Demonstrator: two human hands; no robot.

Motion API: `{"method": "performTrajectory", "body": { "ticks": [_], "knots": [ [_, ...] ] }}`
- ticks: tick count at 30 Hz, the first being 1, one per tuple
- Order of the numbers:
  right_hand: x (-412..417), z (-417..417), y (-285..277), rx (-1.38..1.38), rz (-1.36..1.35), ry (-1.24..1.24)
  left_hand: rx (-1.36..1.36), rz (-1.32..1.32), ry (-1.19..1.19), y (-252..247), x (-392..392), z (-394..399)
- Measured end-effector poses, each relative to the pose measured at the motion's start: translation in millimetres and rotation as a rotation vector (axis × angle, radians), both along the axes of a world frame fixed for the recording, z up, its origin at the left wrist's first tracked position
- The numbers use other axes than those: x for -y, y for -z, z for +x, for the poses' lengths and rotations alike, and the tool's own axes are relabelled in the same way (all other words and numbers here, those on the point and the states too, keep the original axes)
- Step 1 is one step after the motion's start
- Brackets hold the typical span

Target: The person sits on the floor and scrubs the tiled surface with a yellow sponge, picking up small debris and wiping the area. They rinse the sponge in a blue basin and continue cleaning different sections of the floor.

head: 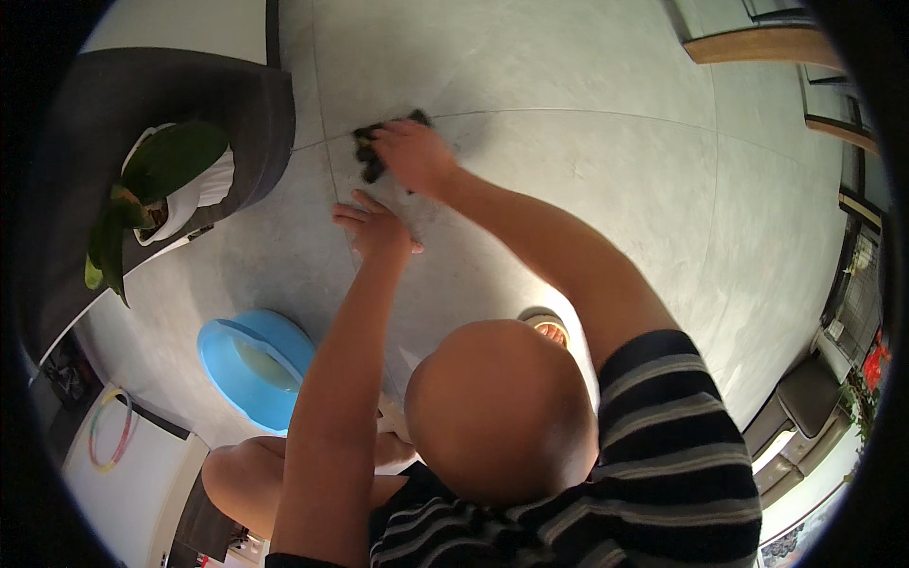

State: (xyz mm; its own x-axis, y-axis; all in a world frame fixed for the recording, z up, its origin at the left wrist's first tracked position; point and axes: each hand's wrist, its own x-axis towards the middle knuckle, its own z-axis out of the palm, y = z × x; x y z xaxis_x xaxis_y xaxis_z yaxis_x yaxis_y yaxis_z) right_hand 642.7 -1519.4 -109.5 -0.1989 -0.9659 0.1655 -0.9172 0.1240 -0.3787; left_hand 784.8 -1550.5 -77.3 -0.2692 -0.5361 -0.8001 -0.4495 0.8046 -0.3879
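Note:
My right hand is bent over a dark, crumpled cloth with small yellowish marks, pressed to the grey tiled floor. The cloth is slightly blurred, and part of it is hidden beneath the palm. Just below it in the picture, my left hand leans on the floor with its fingers spread and nothing in them. A light blue plastic basin stands to the left of my left forearm, with some pale liquid inside.
A dark rounded cabinet top at the left carries a white pot with a broad-leaved plant. My bent knee and a sandalled foot are close below. A coloured hoop leans at lower left; wooden stair treads rise at upper right.

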Motion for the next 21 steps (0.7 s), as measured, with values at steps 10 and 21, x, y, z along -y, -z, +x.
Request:
{"method": "performTrajectory", "body": {
  "ticks": [10,21],
  "knots": [
    [-237.2,-168.9,-17.4,-0.248,0.151,0.467,0.232,-0.074,-0.203,-16.6,3.6,-44.5],
    [-169.9,-112.5,-13.5,0.0,0.091,0.864,0.243,-0.157,-0.226,-2.3,4.7,-35.4]
  ]
}}
